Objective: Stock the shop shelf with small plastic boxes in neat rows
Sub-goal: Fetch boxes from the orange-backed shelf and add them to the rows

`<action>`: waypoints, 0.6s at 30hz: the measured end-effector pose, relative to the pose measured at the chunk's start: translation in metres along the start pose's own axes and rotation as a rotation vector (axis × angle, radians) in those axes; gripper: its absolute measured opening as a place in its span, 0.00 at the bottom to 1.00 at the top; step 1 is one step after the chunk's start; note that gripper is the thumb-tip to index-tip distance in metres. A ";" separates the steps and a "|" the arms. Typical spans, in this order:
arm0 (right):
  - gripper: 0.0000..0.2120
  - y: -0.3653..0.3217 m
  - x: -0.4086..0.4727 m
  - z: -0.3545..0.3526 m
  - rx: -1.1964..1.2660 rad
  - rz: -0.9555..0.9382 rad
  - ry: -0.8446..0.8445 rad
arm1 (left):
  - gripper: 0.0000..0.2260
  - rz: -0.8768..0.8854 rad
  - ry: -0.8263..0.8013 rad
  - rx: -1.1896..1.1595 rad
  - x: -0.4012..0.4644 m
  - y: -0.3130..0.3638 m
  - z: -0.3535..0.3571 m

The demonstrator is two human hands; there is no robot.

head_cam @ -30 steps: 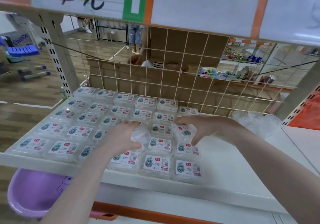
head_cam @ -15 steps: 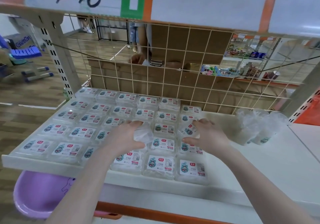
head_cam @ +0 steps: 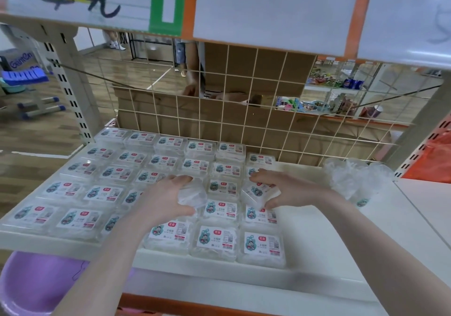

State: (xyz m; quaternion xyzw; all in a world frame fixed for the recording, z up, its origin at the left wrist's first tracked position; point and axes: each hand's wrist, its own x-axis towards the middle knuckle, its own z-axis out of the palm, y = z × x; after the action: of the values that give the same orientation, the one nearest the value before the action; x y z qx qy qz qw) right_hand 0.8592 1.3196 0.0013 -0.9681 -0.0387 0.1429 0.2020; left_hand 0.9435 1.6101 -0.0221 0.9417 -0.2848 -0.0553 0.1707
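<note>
Clear labelled boxes (head_cam: 217, 241) (flat, in rows) fill the shelf (head_cam: 317, 254); each hand's fingers (head_cam: 262, 178) clasp one.

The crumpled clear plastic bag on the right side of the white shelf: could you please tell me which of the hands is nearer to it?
Right. The right hand lies just left of the bag; the left hand is further left.

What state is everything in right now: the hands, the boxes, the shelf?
Left hand: curled round a clear box, label hidden.
Right hand: gripping a tilted box.
Shelved boxes: flat, labels up, neat rows.
Shelf: right part bare.
Plastic wrap: crumpled, at the shelf's right rear.
</note>
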 end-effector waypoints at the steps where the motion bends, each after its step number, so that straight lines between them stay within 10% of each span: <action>1: 0.35 -0.001 0.002 0.000 -0.005 0.006 0.012 | 0.34 0.000 0.000 -0.001 0.000 0.000 0.000; 18: 0.27 0.021 0.061 -0.013 -0.115 0.343 0.481 | 0.35 0.005 0.000 0.004 -0.006 0.001 -0.005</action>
State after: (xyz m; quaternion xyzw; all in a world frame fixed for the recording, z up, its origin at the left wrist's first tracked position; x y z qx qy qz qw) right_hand 0.9215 1.3037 -0.0112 -0.9765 0.1662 -0.0609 0.1229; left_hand 0.9386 1.6140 -0.0168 0.9412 -0.2875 -0.0543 0.1689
